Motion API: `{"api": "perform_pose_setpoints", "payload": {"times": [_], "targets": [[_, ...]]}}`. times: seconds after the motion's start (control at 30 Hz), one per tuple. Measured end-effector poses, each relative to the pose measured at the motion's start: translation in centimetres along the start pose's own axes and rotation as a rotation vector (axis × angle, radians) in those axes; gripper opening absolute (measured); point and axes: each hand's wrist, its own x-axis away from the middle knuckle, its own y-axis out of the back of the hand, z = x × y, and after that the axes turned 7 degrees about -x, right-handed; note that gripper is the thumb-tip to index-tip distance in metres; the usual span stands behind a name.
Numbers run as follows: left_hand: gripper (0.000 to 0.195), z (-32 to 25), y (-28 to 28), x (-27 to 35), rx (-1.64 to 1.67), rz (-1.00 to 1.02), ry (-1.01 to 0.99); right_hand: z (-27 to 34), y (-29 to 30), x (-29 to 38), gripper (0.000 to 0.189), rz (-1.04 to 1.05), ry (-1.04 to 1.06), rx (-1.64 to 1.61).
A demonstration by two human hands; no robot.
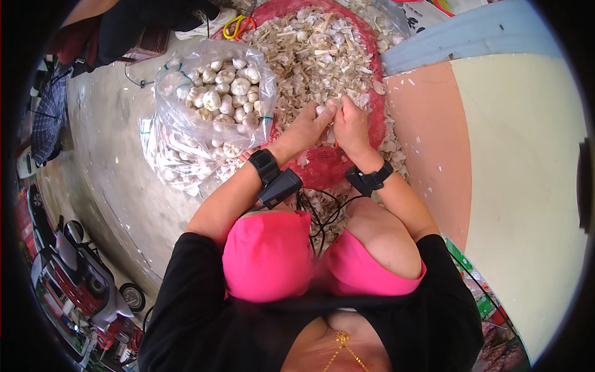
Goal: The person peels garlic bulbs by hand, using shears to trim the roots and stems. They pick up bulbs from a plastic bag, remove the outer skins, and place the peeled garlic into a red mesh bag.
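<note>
My left hand holds a small garlic bulb between thumb and fingers, over a red mesh sack heaped with dry garlic skins and stem pieces. Close against it is my right hand, its fingers bent; a bit of orange-red, perhaps a scissor handle, shows beneath, so its grip is partly hidden. Left of the hands, a clear plastic bag stands full of whole garlic bulbs. A second clear bag of garlic lies just below it.
Scissors with yellow and red handles lie at the sack's far edge. Another person's dark-clothed leg is at the upper left. Black cables hang between my knees. A painted wall borders the right side. A motor scooter stands lower left.
</note>
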Motion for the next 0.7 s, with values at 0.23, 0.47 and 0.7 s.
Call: {"api": "perform_pose_setpoints", "payload": {"times": [0.23, 0.47, 0.7], "targets": [[0.029, 0.8, 0.1, -0.1, 0.562, 0.158, -0.046, -6.6, 1.7, -1.9, 0.028, 0.070, -0.769, -1.760], [0.043, 1.9, 2.2, -0.1, 0.861, 0.240, -0.056, -8.5, 0.6, 0.7, 0.036, 0.111, -0.156, 0.121], [0.043, 1.6, 2.6, 0.0, 0.810, 0.128, 0.003, -6.1, -1.0, 1.6, 0.032, 0.367, -0.566, -0.505]]}}
